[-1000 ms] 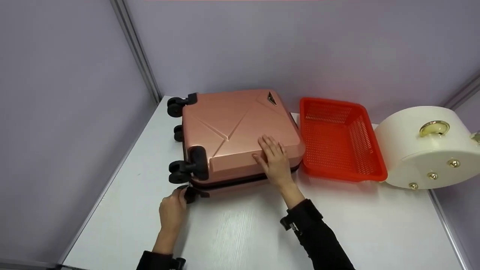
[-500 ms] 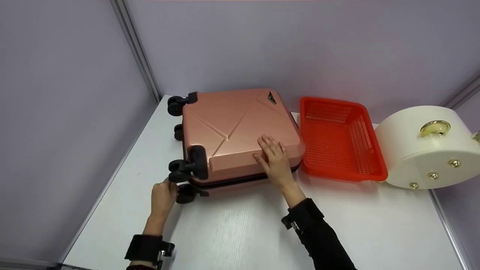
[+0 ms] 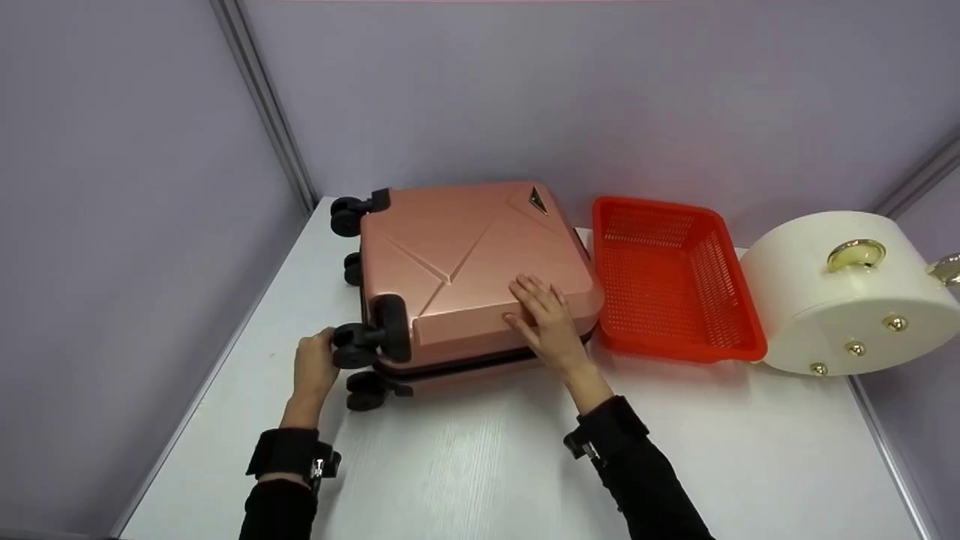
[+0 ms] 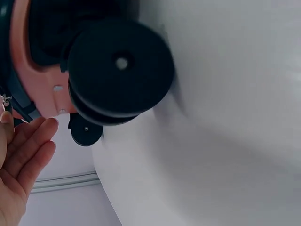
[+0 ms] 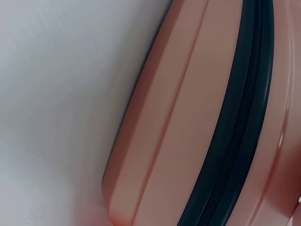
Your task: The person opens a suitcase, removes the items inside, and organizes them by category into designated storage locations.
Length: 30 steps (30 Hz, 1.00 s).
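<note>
A rose-pink hard-shell suitcase (image 3: 472, 240) lies flat on the white table, its black wheels (image 4: 121, 66) pointing left. Beside the near wheels, my left hand (image 3: 313, 366) is at the suitcase's wheel end. In the left wrist view its thumb and forefinger pinch a small metal zipper pull (image 4: 6, 101), partly cut off by the frame edge; the other fingers extend loosely. My right hand (image 3: 551, 326) rests on the near top edge of the shell, fingers straight. A black zipper (image 5: 237, 127) runs along the suitcase's side in the right wrist view; there its teeth look joined.
Right of the suitcase stands a red perforated plastic basket (image 3: 756, 341). Next to that is a round cream-white case (image 3: 795, 277) with gold handles and gold ball feet. Purple-grey wall panels (image 3: 562, 97) border the table (image 3: 465, 465) at the back and sides.
My left hand has moved from the near corner leftward and away from me, round the front wheels to the wheel end. My right hand stays on the shell.
</note>
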### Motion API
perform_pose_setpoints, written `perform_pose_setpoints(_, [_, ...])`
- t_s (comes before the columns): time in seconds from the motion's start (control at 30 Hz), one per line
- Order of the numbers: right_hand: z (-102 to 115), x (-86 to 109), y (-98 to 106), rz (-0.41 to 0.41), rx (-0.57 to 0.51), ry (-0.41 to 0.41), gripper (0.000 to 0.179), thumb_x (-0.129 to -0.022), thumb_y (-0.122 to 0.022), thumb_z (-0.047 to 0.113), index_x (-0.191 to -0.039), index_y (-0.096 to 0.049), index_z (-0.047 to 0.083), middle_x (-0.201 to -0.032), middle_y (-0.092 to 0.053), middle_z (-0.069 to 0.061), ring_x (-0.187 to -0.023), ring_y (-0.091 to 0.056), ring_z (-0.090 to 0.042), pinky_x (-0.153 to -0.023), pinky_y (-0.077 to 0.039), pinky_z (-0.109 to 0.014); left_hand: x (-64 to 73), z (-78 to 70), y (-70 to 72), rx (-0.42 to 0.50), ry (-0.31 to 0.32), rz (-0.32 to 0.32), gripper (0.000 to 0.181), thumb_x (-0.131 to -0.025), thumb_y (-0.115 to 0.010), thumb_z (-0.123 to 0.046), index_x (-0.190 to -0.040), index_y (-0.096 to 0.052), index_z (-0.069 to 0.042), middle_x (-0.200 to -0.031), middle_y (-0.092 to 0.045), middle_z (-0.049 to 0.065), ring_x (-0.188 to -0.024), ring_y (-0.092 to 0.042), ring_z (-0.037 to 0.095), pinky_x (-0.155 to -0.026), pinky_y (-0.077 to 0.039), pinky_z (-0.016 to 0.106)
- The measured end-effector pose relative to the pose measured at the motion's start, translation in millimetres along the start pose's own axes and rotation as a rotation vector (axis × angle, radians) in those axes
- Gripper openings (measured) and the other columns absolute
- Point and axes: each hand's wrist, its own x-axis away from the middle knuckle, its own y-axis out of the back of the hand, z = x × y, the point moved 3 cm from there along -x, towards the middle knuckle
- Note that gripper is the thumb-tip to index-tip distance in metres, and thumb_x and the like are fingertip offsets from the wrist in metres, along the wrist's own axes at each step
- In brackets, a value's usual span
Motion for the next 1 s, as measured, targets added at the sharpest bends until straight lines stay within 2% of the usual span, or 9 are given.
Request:
perform_pose_setpoints(0.13, [1.4, 0.1, -2.5, 0.008, -0.013, 0.003, 0.048, -0.082, -0.062, 0.025, -0.125, -0.05, 0.007, -0.131, -0.045, -0.009, -0.123, -0.036, -0.024, -0.101, -0.019, -0.045, -12.4, 5.3, 0.9, 0.002, 0.008, 0.014, 0.011, -0.084, -0.055, 0.001, -0.083, -0.064, 0.008, -0.075, -0.063, 0.022, -0.071, -0.061, 0.036, -0.063, -0.046, 0.045])
perform_pose_setpoints(0.27, [1.6, -0.5, -3.2, 0.011, -0.017, -0.004, 0.048, -0.083, -0.061, 0.027, -0.125, -0.05, 0.007, -0.132, -0.044, -0.009, -0.124, -0.035, -0.023, -0.101, -0.018, -0.045, -20.8, 8.5, 0.8, 0.038, 0.012, 0.02, 0.025, -0.089, -0.054, -0.014, -0.081, -0.065, 0.006, -0.073, -0.064, 0.02, -0.069, -0.061, 0.036, -0.062, -0.045, 0.046])
perform_pose_setpoints(0.47, [1.5, 0.7, -0.9, 0.005, 0.014, -0.013, 0.048, -0.083, -0.062, 0.026, -0.126, -0.05, 0.007, -0.131, -0.044, -0.009, -0.123, -0.036, -0.024, -0.101, -0.019, -0.045, -20.6, 8.2, 0.9, 0.068, 0.063, 0.1, 0.022, -0.088, -0.055, -0.015, -0.086, -0.065, 0.004, -0.076, -0.064, 0.019, -0.07, -0.061, 0.033, -0.061, -0.045, 0.044])
perform_pose_setpoints(0.57, [3.8, 0.8, 0.4, 0.021, 0.049, -0.028, 0.049, -0.083, -0.061, 0.026, -0.127, -0.049, 0.008, -0.132, -0.044, -0.009, -0.123, -0.035, -0.024, -0.101, -0.018, -0.045, -18.1, 6.8, 6.5, 0.098, 0.09, 0.159, 0.018, -0.086, -0.056, -0.008, -0.096, -0.063, 0.005, -0.078, -0.063, 0.019, -0.07, -0.06, 0.03, -0.062, -0.046, 0.043])
perform_pose_setpoints(0.63, [7.6, 0.8, 1.9, 0.034, 0.077, -0.038, 0.049, -0.084, -0.06, 0.026, -0.128, -0.048, 0.007, -0.132, -0.043, -0.01, -0.123, -0.035, -0.025, -0.102, -0.018, -0.046, -15.9, 4.1, 13.0, 0.123, 0.092, 0.166, 0.02, -0.085, -0.055, -0.004, -0.102, -0.06, 0.006, -0.08, -0.063, 0.02, -0.071, -0.06, 0.03, -0.063, -0.047, 0.042])
perform_pose_setpoints(0.77, [20.3, 6.5, 7.4, 0.016, 0.105, -0.067, 0.05, -0.084, -0.061, 0.024, -0.128, -0.047, 0.005, -0.132, -0.042, -0.014, -0.123, -0.035, -0.029, -0.101, -0.02, -0.048, -9.8, -9.6, 30.6, 0.211, 0.087, 0.058, 0.019, -0.087, -0.054, -0.005, -0.101, -0.06, 0.007, -0.083, -0.064, 0.018, -0.074, -0.061, 0.027, -0.064, -0.048, 0.04])
perform_pose_setpoints(0.87, [30.8, 18.6, 13.9, -0.071, 0.103, -0.122, 0.053, -0.08, -0.066, 0.02, -0.127, -0.047, 0.002, -0.132, -0.041, -0.019, -0.122, -0.034, -0.033, -0.099, -0.024, -0.049, -1.9, -25.2, 41.1, 0.319, 0.067, -0.046, 0.02, -0.09, -0.052, -0.01, -0.099, -0.062, 0.005, -0.088, -0.064, 0.014, -0.079, -0.06, 0.023, -0.066, -0.048, 0.039])
perform_pose_setpoints(0.93, [36.4, 28.8, 17.5, -0.13, 0.094, -0.184, 0.058, -0.079, -0.068, 0.019, -0.128, -0.044, -0.001, -0.134, -0.036, -0.022, -0.123, -0.032, -0.035, -0.098, -0.024, -0.05, 4.2, -36.2, 44.4, 0.403, 0.037, -0.072, 0.022, -0.091, -0.051, -0.012, -0.102, -0.062, 0.003, -0.096, -0.063, 0.012, -0.086, -0.058, 0.02, -0.069, -0.048, 0.037])
perform_pose_setpoints(1.0, [41.0, 38.7, 18.9, -0.159, 0.073, -0.258, 0.064, -0.078, -0.068, 0.02, -0.13, -0.039, -0.004, -0.136, -0.03, -0.025, -0.125, -0.027, -0.038, -0.098, -0.023, -0.051, 10.3, -46.4, 45.1, 0.47, 0.0, -0.059, 0.024, -0.091, -0.051, -0.013, -0.109, -0.059, 0.0, -0.104, -0.06, 0.01, -0.093, -0.054, 0.016, -0.073, -0.046, 0.032])
